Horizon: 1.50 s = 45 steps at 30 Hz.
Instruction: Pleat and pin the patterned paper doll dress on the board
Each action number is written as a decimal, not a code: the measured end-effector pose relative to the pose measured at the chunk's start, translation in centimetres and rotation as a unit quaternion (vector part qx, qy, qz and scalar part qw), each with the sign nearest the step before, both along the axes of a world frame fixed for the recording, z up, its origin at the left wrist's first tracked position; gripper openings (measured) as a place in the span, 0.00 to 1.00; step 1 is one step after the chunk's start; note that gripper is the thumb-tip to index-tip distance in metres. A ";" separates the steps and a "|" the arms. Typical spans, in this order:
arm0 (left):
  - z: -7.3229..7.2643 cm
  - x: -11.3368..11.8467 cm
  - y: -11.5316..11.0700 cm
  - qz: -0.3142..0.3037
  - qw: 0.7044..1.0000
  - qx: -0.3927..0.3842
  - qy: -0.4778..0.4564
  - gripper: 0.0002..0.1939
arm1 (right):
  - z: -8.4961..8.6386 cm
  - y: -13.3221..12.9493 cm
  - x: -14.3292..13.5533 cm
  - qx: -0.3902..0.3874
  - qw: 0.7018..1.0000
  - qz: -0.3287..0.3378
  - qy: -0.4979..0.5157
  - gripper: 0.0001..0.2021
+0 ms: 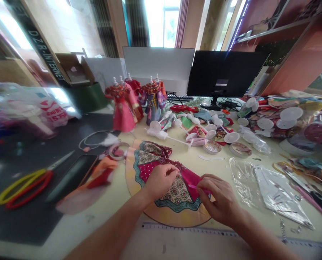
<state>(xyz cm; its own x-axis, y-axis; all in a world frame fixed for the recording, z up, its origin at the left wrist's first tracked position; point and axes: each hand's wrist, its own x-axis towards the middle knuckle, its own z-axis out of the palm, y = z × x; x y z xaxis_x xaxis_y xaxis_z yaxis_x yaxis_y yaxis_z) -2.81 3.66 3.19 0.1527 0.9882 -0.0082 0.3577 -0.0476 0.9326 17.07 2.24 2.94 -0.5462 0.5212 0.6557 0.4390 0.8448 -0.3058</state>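
A small doll-sized skirt (174, 195), with magenta and patterned panels and a teal border, lies spread over a round peach-coloured piece (161, 216). My left hand (162, 180) rests over its middle, thumb and fingertips pinched together; what they hold, if anything, is too small to make out. At the skirt's right side my right hand (217, 196) is closed, its thumb and forefinger pinching a slim pink piece (192, 186) that points left over the magenta cloth. A ruler (182, 228) lies just below the round piece.
Scissors (28, 187), a dark phone (71, 178) and orange fabric (98, 177) lie left. Small dresses on stands (123, 108), white doll stands (161, 134) and tape rolls (240, 149) stand behind. Plastic bags (280, 191) lie right; a black monitor (226, 74) stands at the back.
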 end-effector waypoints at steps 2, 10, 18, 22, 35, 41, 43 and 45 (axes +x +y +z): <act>-0.1 0.1 0.0 -0.005 1.000 0.009 0.029 0.12 | 0.0 0.0 0.0 -0.005 1.000 -0.001 -0.006 0.05; -0.7 0.1 -0.3 -0.030 0.994 0.041 0.100 0.12 | -0.1 -0.2 0.0 -0.026 0.999 0.019 -0.027 0.04; -0.9 0.1 -0.2 -0.046 0.989 0.062 0.125 0.13 | -0.2 0.0 -0.1 -0.025 0.999 0.014 -0.039 0.04; -0.9 0.0 -0.2 -0.049 0.987 0.067 0.134 0.12 | -0.2 0.0 -0.1 -0.026 0.999 0.015 -0.037 0.04; -0.8 0.0 -0.2 -0.051 0.985 0.073 0.151 0.13 | -0.2 0.1 -0.2 -0.018 0.999 0.017 -0.041 0.04; -0.8 0.0 -0.3 -0.054 0.983 0.076 0.159 0.13 | -0.3 0.1 -0.1 -0.030 0.999 0.022 -0.031 0.04; -0.7 0.1 -0.3 -0.055 0.982 0.076 0.161 0.12 | -0.4 0.1 0.0 -0.032 0.999 0.023 -0.028 0.04; -0.7 0.1 -0.3 -0.056 0.982 0.075 0.163 0.12 | -0.4 0.1 0.0 -0.031 0.999 0.021 -0.028 0.04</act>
<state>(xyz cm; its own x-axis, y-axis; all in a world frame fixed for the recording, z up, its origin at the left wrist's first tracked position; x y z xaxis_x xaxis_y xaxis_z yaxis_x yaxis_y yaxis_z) -2.76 3.35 2.51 0.2734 0.9593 0.0704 0.6216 -0.2320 0.7482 17.09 2.33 2.54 -0.6037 0.5363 0.5898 0.4219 0.8427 -0.3345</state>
